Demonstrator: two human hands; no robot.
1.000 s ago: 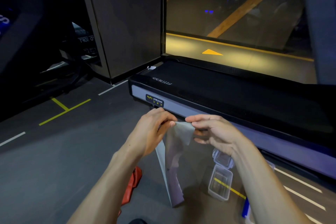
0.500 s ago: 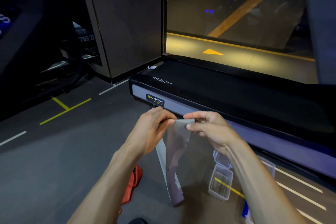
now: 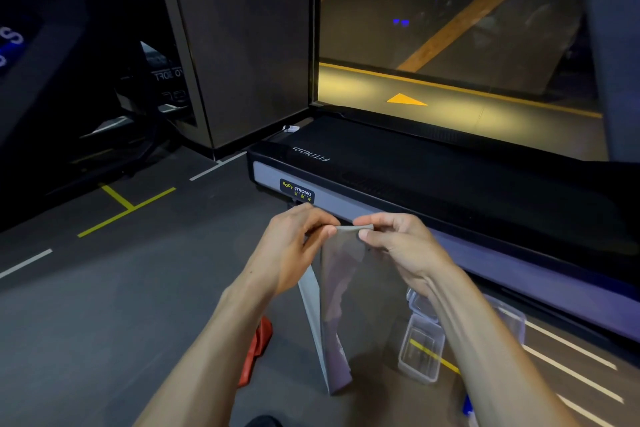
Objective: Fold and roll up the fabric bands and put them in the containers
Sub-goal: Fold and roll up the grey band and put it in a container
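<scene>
Grip: both hands, left hand and right hand, pinch grey band top edge | hangs folded, translucent

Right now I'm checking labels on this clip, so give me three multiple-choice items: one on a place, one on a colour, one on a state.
1. Where is the clear container?
A. on the treadmill
B. on the floor under the right forearm
C. in the left hand

2. What colour is the band on the floor by the left forearm?
A. red
B. green
C. white

3. How is the grey band held?
A. lying flat
B. one hand
C. pinched by the left hand and right hand, hanging

Key: 1 B, it stands on the floor; 2 A, plainly red; 3 C, both hands pinch its top edge.
</scene>
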